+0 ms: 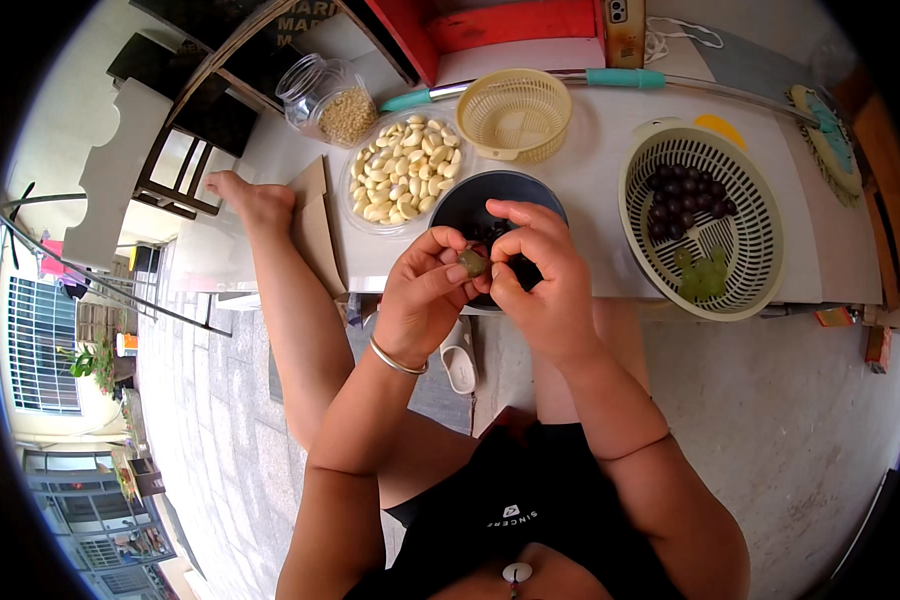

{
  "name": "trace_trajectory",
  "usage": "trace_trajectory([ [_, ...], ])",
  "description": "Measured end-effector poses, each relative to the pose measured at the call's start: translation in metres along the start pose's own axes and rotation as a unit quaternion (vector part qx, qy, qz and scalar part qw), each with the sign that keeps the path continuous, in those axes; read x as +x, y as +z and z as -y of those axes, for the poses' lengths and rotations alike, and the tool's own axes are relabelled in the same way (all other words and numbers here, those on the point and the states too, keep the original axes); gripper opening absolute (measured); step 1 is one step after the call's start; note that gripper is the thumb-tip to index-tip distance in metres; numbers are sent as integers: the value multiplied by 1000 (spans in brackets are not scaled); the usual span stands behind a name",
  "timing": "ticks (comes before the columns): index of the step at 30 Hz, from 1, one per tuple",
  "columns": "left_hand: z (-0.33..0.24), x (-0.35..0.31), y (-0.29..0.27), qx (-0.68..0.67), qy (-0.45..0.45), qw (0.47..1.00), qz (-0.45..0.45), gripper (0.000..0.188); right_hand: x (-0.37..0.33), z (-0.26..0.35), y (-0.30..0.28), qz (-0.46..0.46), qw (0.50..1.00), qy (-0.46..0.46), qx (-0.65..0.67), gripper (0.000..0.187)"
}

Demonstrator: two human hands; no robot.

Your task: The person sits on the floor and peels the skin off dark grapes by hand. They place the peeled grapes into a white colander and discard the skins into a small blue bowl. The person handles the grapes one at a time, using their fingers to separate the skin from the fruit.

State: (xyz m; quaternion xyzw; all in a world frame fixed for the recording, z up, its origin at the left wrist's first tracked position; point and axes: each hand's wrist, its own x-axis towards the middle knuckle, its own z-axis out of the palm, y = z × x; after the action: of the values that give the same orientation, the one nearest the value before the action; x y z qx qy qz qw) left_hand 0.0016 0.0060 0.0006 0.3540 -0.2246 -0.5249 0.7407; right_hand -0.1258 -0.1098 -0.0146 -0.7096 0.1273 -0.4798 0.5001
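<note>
My left hand [432,290] pinches a greenish, partly peeled grape [473,263] between thumb and fingers, with some reddish skin showing beside it. Thumb and forefinger of my right hand [548,262] close on the grape's right side; what lies right between those fingertips is mostly hidden. Both hands are over a dark round bowl [500,186] with dark pieces in it, partly covered by my fingers. To the right, a beige colander [633,240] holds dark purple grapes [682,203] and a small cluster of green grapes [702,277].
A clear tub [350,190] of cream-coloured cloves, a jar [315,85] of pale grains and a small yellow basket [555,110] stand behind the bowl. A mop-like pole [540,82] lies along the back. A bare leg rests on the left, near cardboard [318,220].
</note>
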Motion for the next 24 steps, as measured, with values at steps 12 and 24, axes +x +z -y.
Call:
trace_trajectory([
  [12,-1,-1,8,-5,39,997,-62,27,-2,-3,2,-45,998,-5,-37,14],
  [24,7,-6,17,167,138,974,-65,34,-1,1,5,-45,993,-63,-93,15],
])
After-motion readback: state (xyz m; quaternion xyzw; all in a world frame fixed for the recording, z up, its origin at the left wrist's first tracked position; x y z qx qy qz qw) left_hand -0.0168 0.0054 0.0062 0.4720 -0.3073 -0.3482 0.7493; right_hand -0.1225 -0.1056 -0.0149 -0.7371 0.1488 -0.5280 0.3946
